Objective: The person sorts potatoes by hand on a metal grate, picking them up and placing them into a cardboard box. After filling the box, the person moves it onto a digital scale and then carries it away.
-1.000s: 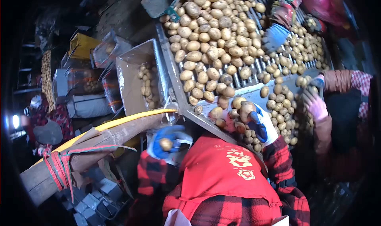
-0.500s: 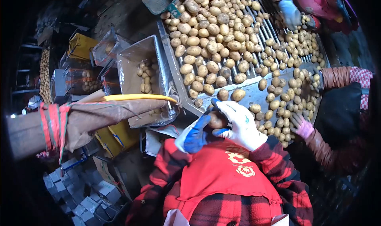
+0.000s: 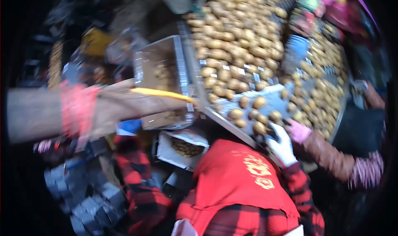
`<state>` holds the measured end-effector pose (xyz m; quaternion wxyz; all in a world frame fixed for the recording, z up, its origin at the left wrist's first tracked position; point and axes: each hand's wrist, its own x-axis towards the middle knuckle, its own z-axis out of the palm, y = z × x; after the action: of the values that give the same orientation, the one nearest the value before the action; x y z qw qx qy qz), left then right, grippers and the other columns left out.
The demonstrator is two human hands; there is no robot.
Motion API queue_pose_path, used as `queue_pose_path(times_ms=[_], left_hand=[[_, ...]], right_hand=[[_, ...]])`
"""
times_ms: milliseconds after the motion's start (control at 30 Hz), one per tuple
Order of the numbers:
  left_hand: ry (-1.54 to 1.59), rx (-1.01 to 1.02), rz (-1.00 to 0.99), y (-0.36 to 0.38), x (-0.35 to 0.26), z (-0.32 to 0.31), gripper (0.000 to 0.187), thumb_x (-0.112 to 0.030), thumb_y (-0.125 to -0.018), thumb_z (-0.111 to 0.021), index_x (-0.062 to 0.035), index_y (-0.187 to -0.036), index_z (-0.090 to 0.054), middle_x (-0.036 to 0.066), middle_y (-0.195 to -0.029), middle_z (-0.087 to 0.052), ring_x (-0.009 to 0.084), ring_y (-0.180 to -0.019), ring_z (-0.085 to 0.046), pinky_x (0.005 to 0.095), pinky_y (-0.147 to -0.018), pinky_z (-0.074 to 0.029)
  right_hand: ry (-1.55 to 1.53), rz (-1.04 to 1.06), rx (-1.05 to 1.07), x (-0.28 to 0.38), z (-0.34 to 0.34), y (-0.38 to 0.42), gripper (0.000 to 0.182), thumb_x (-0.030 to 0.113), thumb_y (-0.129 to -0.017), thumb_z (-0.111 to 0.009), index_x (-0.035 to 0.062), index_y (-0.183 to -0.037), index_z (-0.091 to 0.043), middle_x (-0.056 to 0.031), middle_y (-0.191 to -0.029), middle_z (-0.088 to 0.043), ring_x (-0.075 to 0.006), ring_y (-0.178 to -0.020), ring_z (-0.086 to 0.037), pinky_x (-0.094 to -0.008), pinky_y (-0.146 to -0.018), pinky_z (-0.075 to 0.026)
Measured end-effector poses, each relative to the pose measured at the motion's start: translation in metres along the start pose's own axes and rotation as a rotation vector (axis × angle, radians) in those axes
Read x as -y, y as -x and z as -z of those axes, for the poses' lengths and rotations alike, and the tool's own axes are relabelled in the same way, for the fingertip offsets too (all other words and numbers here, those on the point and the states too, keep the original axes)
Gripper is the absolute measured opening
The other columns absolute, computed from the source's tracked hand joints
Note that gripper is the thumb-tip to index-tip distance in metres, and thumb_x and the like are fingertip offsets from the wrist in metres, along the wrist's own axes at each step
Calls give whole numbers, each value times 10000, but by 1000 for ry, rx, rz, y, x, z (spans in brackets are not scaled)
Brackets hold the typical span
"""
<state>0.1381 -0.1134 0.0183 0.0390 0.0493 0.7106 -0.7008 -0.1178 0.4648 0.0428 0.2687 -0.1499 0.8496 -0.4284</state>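
Observation:
My right hand (image 3: pixel 282 145), in a white glove with dark fingertips, reaches over the near edge of the sorting table (image 3: pixel 226 123). Its blurred fingers look apart, beside several potatoes (image 3: pixel 260 128) on the metal plate. My left hand (image 3: pixel 129 126), in a blue and white glove, is out to the left, beneath a wrapped pole (image 3: pixel 112 107). The pole and blur hide its fingers, so I cannot see whether it holds anything. A large heap of potatoes (image 3: pixel 236 41) covers the table's rollers.
A co-worker's pink-gloved hand (image 3: pixel 297 131) is close to my right hand. Another person's blue-gloved arm (image 3: pixel 297 49) reaches over the potatoes. A plastic-lined box (image 3: pixel 145 66) and a white-lined container of potatoes (image 3: pixel 166 153) stand left of the table. Grey boxes (image 3: pixel 89 211) are stacked lower left.
My hands have parted from the dark potato they held together at my chest. The left has swung out left, the right to the table edge. The view has shifted and blurred.

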Motion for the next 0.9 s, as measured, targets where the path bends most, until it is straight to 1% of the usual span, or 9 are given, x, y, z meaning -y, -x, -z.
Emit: queue_pose_path(times_ms=[100, 167, 200, 233, 367, 500, 633, 833, 900], left_hand=[[-528, -16, -377, 1, -25, -62, 330, -272, -1040, -458, -103, -1320, -501, 178, -1359, -570, 256, -1146, -607, 393, -912, -518], [-624, -154, -391, -2, -21, -35, 467, -274, -1061, -434, -102, -1495, -452, 148, -1459, -527, 245, -1223, -586, 377, -1003, -498], [-1271, -278, -465, -13, -3, 10, 449, -236, -1059, -437, -79, -1479, -456, 149, -1425, -546, 232, -1196, -599, 358, -970, -511], [-1957, -434, -378, -26, 20, 64, 432, -198, -1056, -440, -55, -1463, -459, 150, -1392, -564, 218, -1168, -612, 340, -936, -524], [-2939, -728, 428, -119, 79, 213, 365, -147, -1050, -470, 15, -1377, -489, 149, -1236, -640, 202, -1045, -675, 314, -870, -556], [-2433, -1024, 445, -179, 56, 292, 452, -321, -1062, -515, 36, -1339, -536, 155, -1203, -666, 229, -1049, -685, 336, -892, -557], [-2311, -1068, 370, -178, 41, 313, 452, -326, -1063, -512, 22, -1349, -542, 147, -1187, -679, 250, -1077, -684, 353, -908, -558], [-2049, -1000, 133, -199, 11, 333, 456, -321, -1068, -491, -34, -1423, -473, 124, -1334, -604, 251, -1175, -635, 356, -974, -536], [-2002, -951, 152, -202, 0, 329, 531, -416, -1062, -473, -72, -1465, -432, 128, -1405, -555, 294, -1242, -598, 406, -1025, -511]], right_hand=[[234, 167, 98, -3, 3, 11, 494, 218, -852, -692, 21, -1298, -613, -210, -1269, -642, -391, -1184, -602, -446, -1045, -462], [323, 157, 47, -17, 7, 26, 493, 224, -857, -692, 29, -1302, -609, -208, -1297, -628, -389, -1199, -591, -452, -1047, -458], [396, 153, -58, -33, 5, 36, 486, 218, -846, -705, 36, -1288, -620, -202, -1295, -630, -391, -1169, -602, -467, -1025, -468], [407, 150, -152, -41, 7, 40, 457, 201, -829, -719, 36, -1247, -635, -190, -1265, -643, -384, -1140, -613, -475, -998, -480], [490, 268, -151, -11, 3, 13, 404, 191, -778, -734, 71, -1150, -632, -149, -1206, -629, -367, -1166, -589, -475, -1018, -464], [638, 495, 5, -34, -24, -4, 443, 210, -770, -738, 147, -1189, -609, -113, -1300, -552, -371, -1292, -479, -565, -1119, -348], [676, 153, -172, -51, 6, 5, 482, 157, -718, -741, 143, -1188, -634, -105, -1350, -555, -366, -1211, -518, -568, -1066, -379], [724, 760, -172, -32, -22, -119, 331, 125, -862, -517, 146, -1172, -633, -86, -1328, -561, -325, -1205, -523, -510, -1049, -392], [632, 630, -36, -28, -33, -144, 277, 130, -845, -566, 151, -1113, -630, -84, -1165, -587, -304, -1084, -561, -454, -876, -442]])
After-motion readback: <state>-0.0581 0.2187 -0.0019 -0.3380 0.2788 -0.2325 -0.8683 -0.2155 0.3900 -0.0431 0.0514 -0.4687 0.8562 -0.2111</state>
